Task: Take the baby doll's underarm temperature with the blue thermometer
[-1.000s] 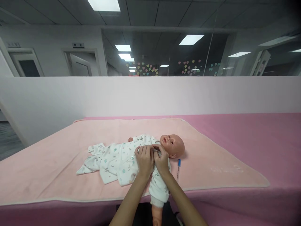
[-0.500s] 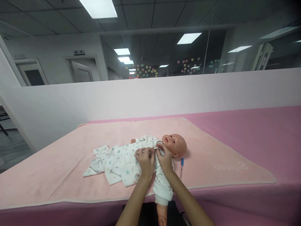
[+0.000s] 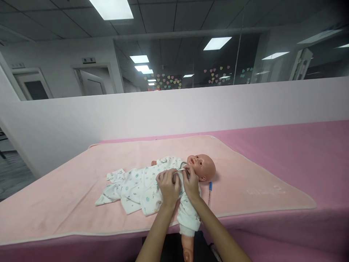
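A baby doll (image 3: 205, 167) lies on its back, head to the right, dressed in white patterned baby clothes (image 3: 136, 183). Over the doll's chest, my left hand (image 3: 168, 185) has its fingers curled in a pinch at the neckline. My right hand (image 3: 192, 185) pinches the same neckline from the other side, just below the doll's chin. A narrow white strip of the garment runs between both sets of fingertips; whether it is a tie or a hem I cannot tell. One sleeved doll arm (image 3: 187, 244) hangs over the front edge between my forearms.
Under the doll lies a peach blanket (image 3: 81, 189) on a pink-covered table (image 3: 289, 153). A thin, blue-capped stick, like a pen or thermometer (image 3: 210, 187), rests beside the doll's head. A white half-wall (image 3: 152, 112) with glass above stands behind.
My fingers have shifted slightly at the neckline, with the left fingertips closer together and the white strip more stretched between the hands. The view has moved a little.
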The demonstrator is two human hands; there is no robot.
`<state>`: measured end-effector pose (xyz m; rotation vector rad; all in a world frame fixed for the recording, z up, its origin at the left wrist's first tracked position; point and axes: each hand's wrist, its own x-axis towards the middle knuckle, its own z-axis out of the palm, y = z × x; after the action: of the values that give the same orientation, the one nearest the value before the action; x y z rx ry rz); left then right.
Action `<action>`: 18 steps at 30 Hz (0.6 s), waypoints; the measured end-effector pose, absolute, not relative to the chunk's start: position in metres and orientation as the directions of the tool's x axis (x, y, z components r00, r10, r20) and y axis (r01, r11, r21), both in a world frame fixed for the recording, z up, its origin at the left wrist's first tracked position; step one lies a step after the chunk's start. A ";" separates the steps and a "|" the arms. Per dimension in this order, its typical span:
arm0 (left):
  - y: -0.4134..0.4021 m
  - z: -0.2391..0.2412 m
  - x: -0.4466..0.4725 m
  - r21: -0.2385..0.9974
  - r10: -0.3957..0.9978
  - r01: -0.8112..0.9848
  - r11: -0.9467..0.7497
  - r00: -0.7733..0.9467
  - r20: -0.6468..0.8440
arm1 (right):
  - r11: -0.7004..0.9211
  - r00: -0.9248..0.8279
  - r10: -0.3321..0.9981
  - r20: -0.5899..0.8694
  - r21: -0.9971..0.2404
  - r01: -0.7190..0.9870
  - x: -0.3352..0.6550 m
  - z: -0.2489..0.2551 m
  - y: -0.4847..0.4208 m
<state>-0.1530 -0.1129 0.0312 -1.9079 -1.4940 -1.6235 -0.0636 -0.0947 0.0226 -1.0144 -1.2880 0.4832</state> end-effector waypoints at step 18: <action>-0.133 0.031 -0.182 0.467 0.661 0.844 -0.266 -0.193 0.725 | 0.508 0.360 0.748 0.558 -0.830 0.231 -0.065 0.024 -0.093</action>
<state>-0.1823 -0.1327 0.0305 -1.8639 -1.7762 -1.4481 -0.0653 -0.0932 0.0238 -1.0278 -1.1949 0.4229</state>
